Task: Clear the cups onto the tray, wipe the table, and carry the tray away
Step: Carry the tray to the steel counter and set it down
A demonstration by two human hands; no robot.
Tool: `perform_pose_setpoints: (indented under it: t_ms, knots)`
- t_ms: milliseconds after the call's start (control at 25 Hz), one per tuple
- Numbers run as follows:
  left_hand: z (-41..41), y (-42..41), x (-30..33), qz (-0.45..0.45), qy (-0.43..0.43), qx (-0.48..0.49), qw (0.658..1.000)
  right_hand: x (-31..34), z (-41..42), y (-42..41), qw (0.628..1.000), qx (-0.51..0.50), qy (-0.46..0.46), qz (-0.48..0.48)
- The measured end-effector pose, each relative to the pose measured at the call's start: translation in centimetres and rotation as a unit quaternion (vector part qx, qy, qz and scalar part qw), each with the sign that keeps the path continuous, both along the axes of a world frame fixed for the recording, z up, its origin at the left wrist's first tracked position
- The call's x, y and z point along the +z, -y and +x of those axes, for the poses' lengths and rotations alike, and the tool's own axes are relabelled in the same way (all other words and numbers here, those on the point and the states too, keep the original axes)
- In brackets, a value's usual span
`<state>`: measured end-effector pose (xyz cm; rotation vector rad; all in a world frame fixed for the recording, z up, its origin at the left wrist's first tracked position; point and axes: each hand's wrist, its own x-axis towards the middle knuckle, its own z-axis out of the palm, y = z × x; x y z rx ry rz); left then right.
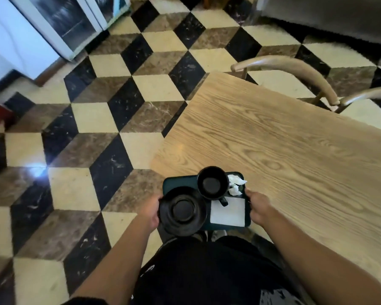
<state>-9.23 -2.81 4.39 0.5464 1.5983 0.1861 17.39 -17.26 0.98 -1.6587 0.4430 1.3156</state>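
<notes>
Gripping the short ends of a dark green tray [180, 181], the left hand [149, 213] and right hand [258, 206] are both closed round its edges, fingers tucked underneath and out of sight, so the person holds it level at waist height, clear of the wooden table [284, 150] beside them. On the tray sit a black cup [212, 182] with its handle pointing back toward the body, a black saucer [183, 211] overhanging the left edge against the left hand, a flat white napkin [228, 212] and a crumpled tissue [235, 183]. The tabletop looks bare, so the carrying-off seems to be the step in hand.

The risk is the load: the saucer pokes past the tray's rim, and a tilt or a knock against the table corner or the chair [295, 71] could slide it or tip the cup onto the hard tiled floor [97, 119] (an unforgiving place to land). The loose tissue could blow off.

Whether anything remains in the cup is hard to say; its inside reads only as dark. The table's right end is cut off.
</notes>
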Motion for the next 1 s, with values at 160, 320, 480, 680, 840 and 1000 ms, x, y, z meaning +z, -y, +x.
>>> perform_pose_setpoints:
  t_ms: [160, 320, 480, 680, 840, 1000]
  knots:
    - [-4.4, 2.1, 0.3, 0.018, -0.021, 0.083, 0.996, 0.6, -2.9, -1.7, 0.998, 0.068, -0.009, -0.012]
    - [-7.8, 2.6, 0.1, 0.044, -0.036, 0.134, 0.989, 0.8, -5.7, -3.9, 0.993, 0.113, -0.006, -0.029]
    - [-11.6, 1.4, -0.1, 0.036, -0.039, 0.168, 0.984, 1.2, -9.1, -7.2, 0.987, 0.158, 0.001, -0.024]
    - [-17.5, -2.5, -1.0, 0.046, -0.025, 0.181, 0.982, 1.6, -14.2, -12.3, 0.980, 0.199, 0.006, -0.019]
    - [-23.9, -6.6, -1.9, 0.033, -0.024, 0.174, 0.984, 1.5, -19.5, -16.2, 0.983, 0.182, 0.007, -0.011]
    - [-29.2, -10.4, -2.2, 0.038, -0.006, 0.178, 0.983, 2.3, -24.8, -19.7, 0.986, 0.166, 0.005, 0.005]
